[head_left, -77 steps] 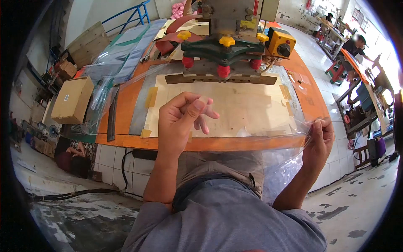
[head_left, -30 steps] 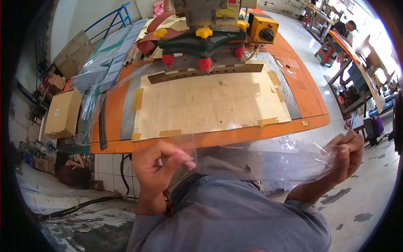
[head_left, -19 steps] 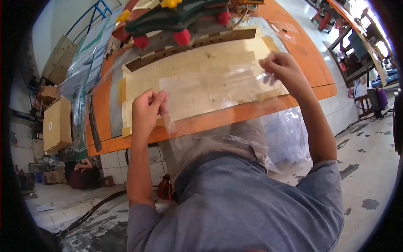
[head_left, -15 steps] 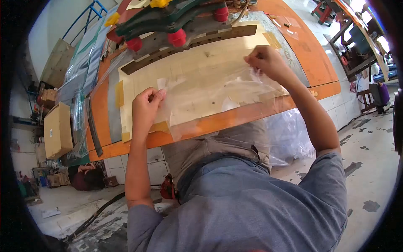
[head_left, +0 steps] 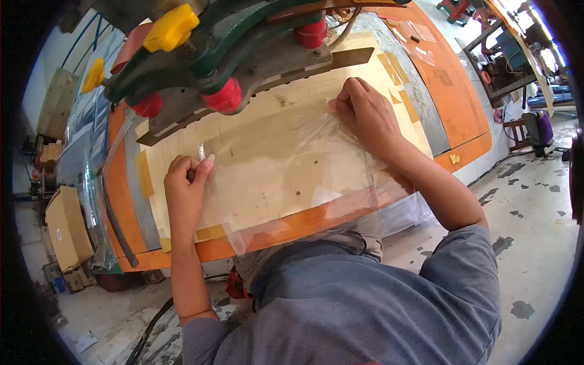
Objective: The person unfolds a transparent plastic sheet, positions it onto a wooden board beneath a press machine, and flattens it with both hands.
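Note:
A clear plastic sheet (head_left: 267, 173) stretches between my two hands over the pale board (head_left: 286, 131) and hangs past the table's front edge. My left hand (head_left: 188, 182) pinches its left side near the board's left part. Farther back and to the right, my right hand (head_left: 365, 112) is closed on the sheet's far right part. Just beyond my hands stands a press with a green frame (head_left: 213, 45), red knobs (head_left: 223, 96) and a long metal bar (head_left: 347, 59) low over the board.
The orange table (head_left: 447, 100) surrounds a grey plate under the board. A cardboard box (head_left: 68, 228) and plastic sheets (head_left: 85, 140) lie at the left. More clear plastic (head_left: 404, 216) hangs below the front edge. Another workbench (head_left: 517, 61) stands at the back right.
Both hands have moved from in front of the table to over the board, bringing the clear sheet with them. The view has moved closer to the press.

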Action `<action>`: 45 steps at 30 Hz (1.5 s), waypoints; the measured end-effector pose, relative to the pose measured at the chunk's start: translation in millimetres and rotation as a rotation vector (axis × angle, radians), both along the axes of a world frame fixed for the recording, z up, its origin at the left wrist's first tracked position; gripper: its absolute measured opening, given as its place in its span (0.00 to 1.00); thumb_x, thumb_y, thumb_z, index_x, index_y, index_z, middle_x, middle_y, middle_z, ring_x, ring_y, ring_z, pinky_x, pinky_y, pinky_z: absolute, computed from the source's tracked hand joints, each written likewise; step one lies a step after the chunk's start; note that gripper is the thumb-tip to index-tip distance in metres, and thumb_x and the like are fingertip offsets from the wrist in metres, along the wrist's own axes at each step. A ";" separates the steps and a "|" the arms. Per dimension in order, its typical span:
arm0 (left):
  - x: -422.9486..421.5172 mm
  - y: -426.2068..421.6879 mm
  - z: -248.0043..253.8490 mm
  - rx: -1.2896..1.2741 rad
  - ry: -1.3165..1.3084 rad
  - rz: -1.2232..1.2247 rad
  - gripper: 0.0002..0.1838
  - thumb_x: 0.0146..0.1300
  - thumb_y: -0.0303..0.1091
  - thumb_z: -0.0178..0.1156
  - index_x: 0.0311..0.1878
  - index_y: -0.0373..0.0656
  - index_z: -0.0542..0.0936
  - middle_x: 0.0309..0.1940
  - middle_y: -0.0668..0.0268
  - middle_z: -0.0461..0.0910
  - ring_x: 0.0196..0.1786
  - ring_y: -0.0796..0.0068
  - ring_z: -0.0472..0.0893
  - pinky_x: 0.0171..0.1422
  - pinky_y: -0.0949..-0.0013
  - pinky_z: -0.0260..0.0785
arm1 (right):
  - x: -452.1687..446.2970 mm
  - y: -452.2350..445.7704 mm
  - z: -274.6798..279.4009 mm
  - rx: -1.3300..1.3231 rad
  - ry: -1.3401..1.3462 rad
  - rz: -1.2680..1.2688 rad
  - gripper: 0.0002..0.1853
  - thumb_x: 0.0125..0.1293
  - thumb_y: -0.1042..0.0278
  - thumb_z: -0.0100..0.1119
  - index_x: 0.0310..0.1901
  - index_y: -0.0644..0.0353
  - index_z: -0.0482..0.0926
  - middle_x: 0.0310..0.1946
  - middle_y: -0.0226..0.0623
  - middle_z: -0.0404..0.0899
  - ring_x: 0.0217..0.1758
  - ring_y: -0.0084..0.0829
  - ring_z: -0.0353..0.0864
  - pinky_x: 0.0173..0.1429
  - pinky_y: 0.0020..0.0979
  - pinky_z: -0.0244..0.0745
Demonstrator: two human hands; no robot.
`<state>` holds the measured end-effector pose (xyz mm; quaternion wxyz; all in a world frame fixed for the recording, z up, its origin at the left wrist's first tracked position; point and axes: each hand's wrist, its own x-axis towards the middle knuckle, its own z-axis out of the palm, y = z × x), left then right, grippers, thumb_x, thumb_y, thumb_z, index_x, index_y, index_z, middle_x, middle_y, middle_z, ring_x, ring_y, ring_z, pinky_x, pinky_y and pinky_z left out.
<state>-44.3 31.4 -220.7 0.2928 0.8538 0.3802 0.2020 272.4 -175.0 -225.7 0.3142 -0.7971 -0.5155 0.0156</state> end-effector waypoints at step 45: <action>25.1 28.5 -16.5 0.183 0.026 0.015 0.28 0.71 0.51 0.72 0.28 0.33 0.79 0.26 0.55 0.78 0.29 0.56 0.77 0.38 0.54 0.69 | 9.4 -1.8 4.5 -0.121 -0.207 -0.027 0.14 0.77 0.60 0.66 0.60 0.48 0.89 0.36 0.40 0.76 0.34 0.42 0.83 0.40 0.44 0.76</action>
